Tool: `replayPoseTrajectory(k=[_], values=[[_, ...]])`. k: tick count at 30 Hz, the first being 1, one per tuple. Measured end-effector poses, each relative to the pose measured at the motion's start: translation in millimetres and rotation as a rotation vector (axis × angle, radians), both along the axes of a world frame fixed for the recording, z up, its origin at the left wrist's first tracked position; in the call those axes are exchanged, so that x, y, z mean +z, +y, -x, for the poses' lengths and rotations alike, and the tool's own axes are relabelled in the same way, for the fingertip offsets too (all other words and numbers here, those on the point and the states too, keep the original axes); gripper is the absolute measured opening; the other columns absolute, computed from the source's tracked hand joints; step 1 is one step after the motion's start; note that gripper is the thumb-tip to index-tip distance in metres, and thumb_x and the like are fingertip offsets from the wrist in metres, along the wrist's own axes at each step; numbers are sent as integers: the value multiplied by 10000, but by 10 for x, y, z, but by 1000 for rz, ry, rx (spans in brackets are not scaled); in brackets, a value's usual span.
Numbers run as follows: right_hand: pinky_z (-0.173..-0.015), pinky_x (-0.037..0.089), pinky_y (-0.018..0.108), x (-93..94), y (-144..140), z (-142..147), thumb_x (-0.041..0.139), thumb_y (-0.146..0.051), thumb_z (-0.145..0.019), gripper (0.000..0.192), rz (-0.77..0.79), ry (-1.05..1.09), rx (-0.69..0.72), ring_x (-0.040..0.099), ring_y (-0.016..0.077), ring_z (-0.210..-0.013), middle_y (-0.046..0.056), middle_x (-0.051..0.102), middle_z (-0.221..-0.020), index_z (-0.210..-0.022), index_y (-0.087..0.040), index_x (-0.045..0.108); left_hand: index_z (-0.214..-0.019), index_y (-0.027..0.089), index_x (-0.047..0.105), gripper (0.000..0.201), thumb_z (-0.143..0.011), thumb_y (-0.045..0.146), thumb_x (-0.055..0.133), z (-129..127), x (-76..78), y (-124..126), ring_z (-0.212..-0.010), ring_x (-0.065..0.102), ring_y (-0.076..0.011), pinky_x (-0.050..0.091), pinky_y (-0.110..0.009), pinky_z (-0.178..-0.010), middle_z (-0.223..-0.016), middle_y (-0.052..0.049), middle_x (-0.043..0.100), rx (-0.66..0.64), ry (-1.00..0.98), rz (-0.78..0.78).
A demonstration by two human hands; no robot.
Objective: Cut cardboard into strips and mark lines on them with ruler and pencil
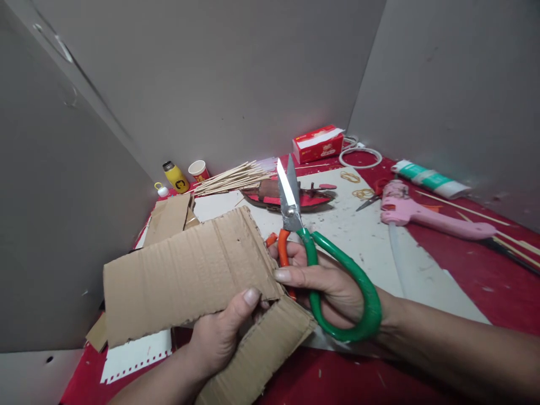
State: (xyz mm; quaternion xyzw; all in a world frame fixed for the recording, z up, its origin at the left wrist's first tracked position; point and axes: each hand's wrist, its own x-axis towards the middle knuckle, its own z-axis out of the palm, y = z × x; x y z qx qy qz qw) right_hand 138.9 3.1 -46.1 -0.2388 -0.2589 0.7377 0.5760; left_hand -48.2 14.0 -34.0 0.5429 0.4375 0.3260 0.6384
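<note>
Just right of the corrugated cardboard sheet [181,281], your right hand [337,281] carries the green-and-orange-handled scissors [311,247], its thumb lying on the sheet's right edge. The blades point up and away from you, slightly parted and clear of the cardboard. The sheet's long axis runs left to right, rising a little toward the scissors, so the right hand is the nearer to that short edge. Your left hand [223,332] is closed on the sheet's lower edge, thumb on top; you cannot tell how its hidden fingers sit. A narrower cardboard strip [278,337] slants from bottom left up to the right, below the sheet and partly behind the left hand. Your own right thumb is what stands in the way along that edge. Beyond the blades lies a model boat [265,193], with bamboo sticks [232,177] to its left. Well off to the right lies the pink hot glue gun [430,215], with red-handled scissors [368,202] just beside it.
</note>
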Motion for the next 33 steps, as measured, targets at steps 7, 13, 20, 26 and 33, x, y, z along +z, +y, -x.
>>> replayPoseTrajectory(k=[7,13,20,26,33], values=[[-881,553,364,53,-9,7,846,-207,-670,252,16,23,26,685,173,-780,-9,685,-797,-825,-202,648,-1191,227,732,537,-792,586,735,-9,-13,-11,-1297,581,-347,338,-525,-1193,-1157,-104,758,21,-13,-85],[-982,523,448,121,-2,17,838,-227,-667,340,9,53,122,706,255,-987,77,749,-999,-961,-183,674,-1199,231,732,587,-754,611,767,-23,58,-53,-1348,539,-339,241,-513,-1242,-1194,-94,750,94,53,-111],[-963,522,413,58,14,18,836,-239,-670,259,-31,18,100,705,216,-891,51,746,-929,-856,-190,663,-1265,229,701,607,-810,631,707,25,21,-28,-1354,535,-335,248,-513,-1242,-1252,-99,726,5,66,-143],[-981,508,443,75,14,32,824,-279,-683,285,-65,-28,106,692,257,-999,77,746,-973,-916,-184,690,-1340,229,650,596,-895,623,606,62,-10,2,-1377,513,-316,266,-502,-1241,-1301,-99,700,-118,64,-194],[-866,530,374,64,-6,23,849,-275,-662,278,-27,-72,33,669,190,-804,9,694,-817,-842,-198,653,-1338,271,647,540,-916,603,586,69,19,-6,-1379,511,-297,238,-503,-1252,-1257,-75,723,-136,108,-279]])
